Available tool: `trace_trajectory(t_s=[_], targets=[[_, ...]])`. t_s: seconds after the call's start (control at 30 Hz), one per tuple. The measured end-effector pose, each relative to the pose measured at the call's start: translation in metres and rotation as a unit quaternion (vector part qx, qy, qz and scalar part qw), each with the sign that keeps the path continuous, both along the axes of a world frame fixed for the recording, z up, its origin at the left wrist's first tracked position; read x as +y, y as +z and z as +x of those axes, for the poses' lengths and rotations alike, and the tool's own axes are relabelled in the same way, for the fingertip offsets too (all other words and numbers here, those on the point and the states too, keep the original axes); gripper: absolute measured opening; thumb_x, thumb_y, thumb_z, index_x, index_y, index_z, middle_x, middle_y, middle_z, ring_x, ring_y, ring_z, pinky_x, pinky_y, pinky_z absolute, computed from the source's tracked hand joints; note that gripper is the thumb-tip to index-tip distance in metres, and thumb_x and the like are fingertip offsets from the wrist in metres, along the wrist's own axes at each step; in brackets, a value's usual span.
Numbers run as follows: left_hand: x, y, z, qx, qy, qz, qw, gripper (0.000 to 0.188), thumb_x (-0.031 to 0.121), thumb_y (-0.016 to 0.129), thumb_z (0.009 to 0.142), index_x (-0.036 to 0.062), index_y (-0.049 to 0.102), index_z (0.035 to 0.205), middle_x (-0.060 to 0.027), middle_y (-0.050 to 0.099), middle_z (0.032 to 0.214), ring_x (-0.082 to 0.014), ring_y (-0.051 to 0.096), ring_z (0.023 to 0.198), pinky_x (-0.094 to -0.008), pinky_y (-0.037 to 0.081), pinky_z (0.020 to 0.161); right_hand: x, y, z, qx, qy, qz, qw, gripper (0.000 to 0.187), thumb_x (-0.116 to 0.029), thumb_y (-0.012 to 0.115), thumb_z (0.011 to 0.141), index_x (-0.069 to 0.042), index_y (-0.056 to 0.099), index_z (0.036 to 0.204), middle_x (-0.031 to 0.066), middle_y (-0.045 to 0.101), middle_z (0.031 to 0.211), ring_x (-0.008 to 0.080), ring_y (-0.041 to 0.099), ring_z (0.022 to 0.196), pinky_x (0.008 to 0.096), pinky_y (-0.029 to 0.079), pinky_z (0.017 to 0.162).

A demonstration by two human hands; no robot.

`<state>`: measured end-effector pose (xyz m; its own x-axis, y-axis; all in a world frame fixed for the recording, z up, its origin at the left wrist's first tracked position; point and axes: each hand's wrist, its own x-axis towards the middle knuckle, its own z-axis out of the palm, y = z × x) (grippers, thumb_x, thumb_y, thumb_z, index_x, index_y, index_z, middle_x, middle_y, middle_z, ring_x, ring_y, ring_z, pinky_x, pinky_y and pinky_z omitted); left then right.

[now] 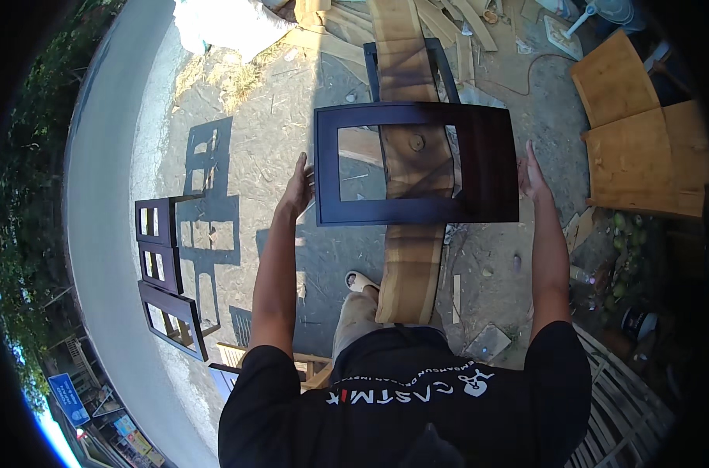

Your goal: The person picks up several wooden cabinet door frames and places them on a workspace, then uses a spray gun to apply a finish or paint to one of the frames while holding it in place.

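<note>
A dark brown wooden frame is level in front of me, with a rectangular opening left of centre and a wide solid part on its right. My left hand is at its left edge, thumb up and fingers tucked against the side. At the opposite edge, my right hand grips in the same way, its fingertips partly hidden by the frame. Beneath the frame runs a long brown wooden plank, visible through the opening. Whether the frame rests on the plank or is held above it, I cannot tell.
Several dark frames stand at left, beside the road. A dark support is under the plank's far part. Wood offcuts lie beyond it. Orange-brown wooden panels stand at right, near a slatted bamboo piece.
</note>
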<state>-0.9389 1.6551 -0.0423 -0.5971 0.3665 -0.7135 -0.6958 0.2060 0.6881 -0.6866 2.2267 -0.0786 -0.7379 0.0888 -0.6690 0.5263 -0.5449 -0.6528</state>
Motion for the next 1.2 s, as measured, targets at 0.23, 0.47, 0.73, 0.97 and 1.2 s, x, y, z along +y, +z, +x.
trace_trajectory(t_s=[0.23, 0.47, 0.73, 0.97, 1.2], targets=[[-0.001, -0.005, -0.014, -0.018, 0.007, -0.002, 1.0, 0.106, 0.083, 0.038, 0.09, -0.0024, 0.038, 0.152, -0.0133, 0.059, 0.134, -0.0222, 0.058, 0.104, -0.037, 0.047, 0.092, -0.021, 0.029, -0.022, -0.025, -0.029, -0.001, 0.999, 0.102, -0.086, 0.038, 0.088, -0.004, 0.047, 0.148, 0.0067, 0.064, 0.134, 0.0186, 0.064, 0.114, 0.0333, 0.051, 0.096], [0.01, 0.001, -0.014, -0.007, -0.001, -0.005, 1.0, 0.106, 0.083, 0.042, 0.089, -0.0007, 0.035, 0.154, -0.0143, 0.05, 0.147, -0.0246, 0.053, 0.119, -0.0394, 0.041, 0.103, -0.026, 0.051, -0.023, -0.024, -0.035, 0.08, 0.996, 0.098, -0.084, 0.036, 0.091, -0.005, 0.048, 0.148, 0.0067, 0.062, 0.136, 0.0195, 0.062, 0.117, 0.035, 0.049, 0.099], [0.007, 0.047, -0.019, 0.036, 0.012, 0.051, 0.998, 0.099, 0.078, 0.043, 0.092, -0.0022, 0.043, 0.149, -0.0142, 0.056, 0.138, -0.0236, 0.055, 0.119, -0.0388, 0.043, 0.104, -0.04, 0.092, -0.025, 0.006, -0.052, 0.114, 0.992, 0.103, -0.084, 0.031, 0.091, -0.002, 0.04, 0.153, 0.011, 0.051, 0.15, 0.0239, 0.049, 0.136, 0.0392, 0.038, 0.113], [-0.083, 0.088, -0.025, 0.06, 0.012, 0.113, 0.992, 0.106, 0.078, 0.042, 0.093, -0.0099, 0.035, 0.151, -0.021, 0.046, 0.151, -0.0273, 0.05, 0.133, -0.0394, 0.04, 0.111, -0.096, 0.156, -0.039, 0.058, -0.051, 0.099, 0.992, 0.105, -0.084, 0.032, 0.091, 0.002, 0.037, 0.152, 0.0145, 0.046, 0.152, 0.0309, 0.044, 0.139, 0.0433, 0.031, 0.118], [-0.217, 0.135, -0.017, 0.119, 0.017, 0.144, 0.982, 0.11, 0.078, 0.04, 0.093, -0.0132, 0.028, 0.152, -0.0309, 0.036, 0.155, -0.0373, 0.045, 0.138, -0.0472, 0.039, 0.113, -0.212, 0.211, -0.076, 0.052, -0.087, 0.147, 0.984, 0.108, -0.086, 0.039, 0.087, 0.003, 0.045, 0.147, 0.0175, 0.048, 0.15, 0.0342, 0.046, 0.136, 0.044, 0.034, 0.117]])
